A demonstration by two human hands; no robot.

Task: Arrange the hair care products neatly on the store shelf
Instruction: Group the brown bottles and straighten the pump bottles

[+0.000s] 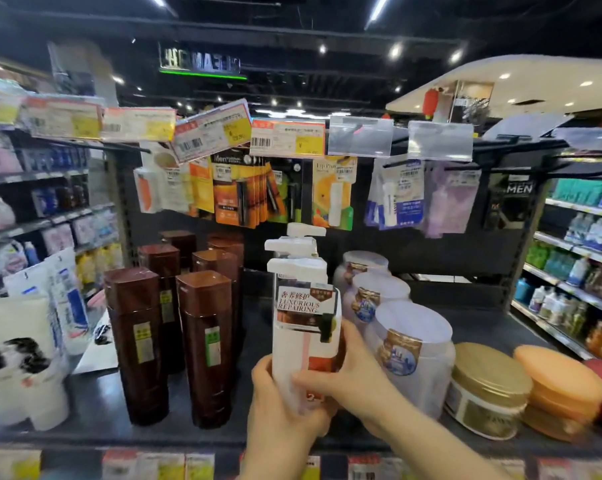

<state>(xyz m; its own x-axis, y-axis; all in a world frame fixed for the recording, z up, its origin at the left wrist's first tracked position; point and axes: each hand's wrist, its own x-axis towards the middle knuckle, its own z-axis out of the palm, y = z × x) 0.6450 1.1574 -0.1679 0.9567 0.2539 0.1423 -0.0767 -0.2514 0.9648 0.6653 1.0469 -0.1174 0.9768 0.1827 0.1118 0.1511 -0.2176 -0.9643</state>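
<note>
Both hands grip the front white pump bottle (304, 327) near the front of the dark shelf (95, 407): the left hand (282, 407) wraps its lower part from the left and below, and the right hand (341, 372) curls round its right side, with the thumb laid across the front near the bottom. The bottle stands upright, tall and white, with a broad flat pump head on top, a brown-and-white label reading "LUXURIOUS REPAIRING" under Chinese characters, a pale pink stripe down the front and an orange-red patch low on the right. A small dark tag is stuck on the label's right edge. Just behind it, two more white pump bottles (298, 242) line up in a row toward the back. To the left stand two rows of tall brown bottles (204, 344) with square caps and small green or yellow stickers. To the right, three translucent white jars (415, 355) with gold-and-blue labels run front to back, just beside the held bottle. Further right sit a gold-lidded jar (488, 388) and an orange-lidded jar (562, 393). White refill pouches (26, 341) lean at the far left. Price tags (213, 129) hang from the rail above.
</note>
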